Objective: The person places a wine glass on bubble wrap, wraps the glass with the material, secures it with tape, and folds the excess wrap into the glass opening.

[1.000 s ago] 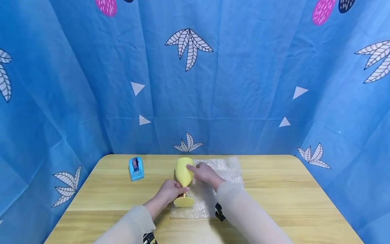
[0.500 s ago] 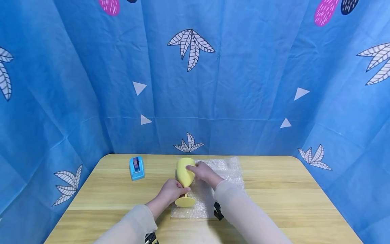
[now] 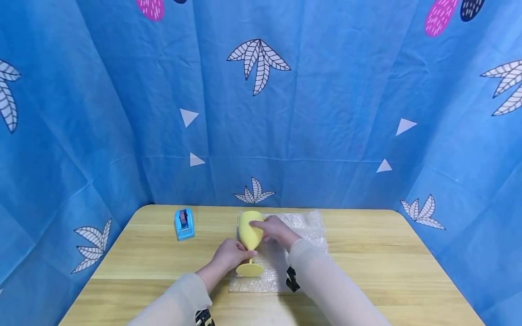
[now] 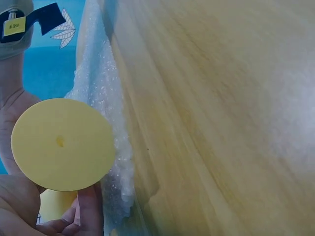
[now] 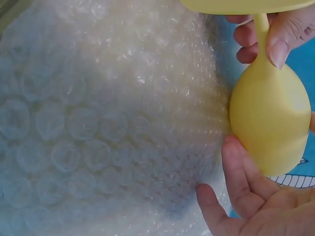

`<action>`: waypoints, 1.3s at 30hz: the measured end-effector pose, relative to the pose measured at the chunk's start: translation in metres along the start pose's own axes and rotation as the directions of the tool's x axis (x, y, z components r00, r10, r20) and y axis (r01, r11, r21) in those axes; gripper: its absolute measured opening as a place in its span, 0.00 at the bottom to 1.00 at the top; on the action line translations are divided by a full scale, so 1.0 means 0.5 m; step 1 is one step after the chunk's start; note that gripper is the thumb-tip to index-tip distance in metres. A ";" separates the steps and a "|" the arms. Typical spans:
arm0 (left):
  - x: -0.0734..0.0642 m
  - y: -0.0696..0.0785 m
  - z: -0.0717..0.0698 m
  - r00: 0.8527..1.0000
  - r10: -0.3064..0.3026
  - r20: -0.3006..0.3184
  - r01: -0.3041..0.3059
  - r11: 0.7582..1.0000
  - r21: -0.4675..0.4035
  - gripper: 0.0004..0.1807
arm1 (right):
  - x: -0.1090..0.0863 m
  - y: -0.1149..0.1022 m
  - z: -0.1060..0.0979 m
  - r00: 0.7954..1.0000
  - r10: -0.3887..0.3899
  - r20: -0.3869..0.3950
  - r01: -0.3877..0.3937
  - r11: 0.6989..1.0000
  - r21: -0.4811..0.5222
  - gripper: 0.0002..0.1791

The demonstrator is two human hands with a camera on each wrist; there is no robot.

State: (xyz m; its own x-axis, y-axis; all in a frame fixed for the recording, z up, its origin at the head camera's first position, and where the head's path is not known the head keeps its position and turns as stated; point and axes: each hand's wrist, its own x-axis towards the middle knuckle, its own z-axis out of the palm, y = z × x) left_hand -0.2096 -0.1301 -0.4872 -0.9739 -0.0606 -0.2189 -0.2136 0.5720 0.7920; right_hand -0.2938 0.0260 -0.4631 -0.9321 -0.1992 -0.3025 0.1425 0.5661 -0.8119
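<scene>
A yellow goblet [image 3: 248, 231] leans over the left part of the bubble wrap [image 3: 272, 271], its bowl pointing away from me and its round foot towards me. My left hand [image 3: 229, 255] pinches the thin stem just below the bowl, thumb on the near side. On the bowl's right side, my right hand [image 3: 278, 230] holds it with the thumb lying across the front. The left wrist view shows the underside of the foot [image 4: 63, 145], which hides most of the bowl. In the right wrist view, fingertips [image 5: 232, 147] of the right hand lie against the bowl [image 5: 270, 118].
A blue tape dispenser [image 3: 185, 224] stands at the back left of the wooden table [image 3: 367, 253]. Behind the table's far edge hangs a blue patterned curtain [image 3: 326, 136], which also closes off both sides. The bubble wrap lies flat under the right forearm.
</scene>
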 end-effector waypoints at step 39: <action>0.052 -0.005 -0.028 1.000 0.008 0.021 -0.002 0.965 -0.262 0.38 | 0.009 0.009 -0.029 0.997 0.071 -0.015 -0.071 0.997 -0.022 0.41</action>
State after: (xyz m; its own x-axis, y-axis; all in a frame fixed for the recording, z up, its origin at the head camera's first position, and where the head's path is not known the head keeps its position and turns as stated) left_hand -0.2357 -0.1445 -0.4867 -0.9737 -0.0387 -0.2244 -0.2241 0.3379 0.9141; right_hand -0.3025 0.0392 -0.4606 -0.9247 -0.1465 -0.3513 0.2009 0.5961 -0.7774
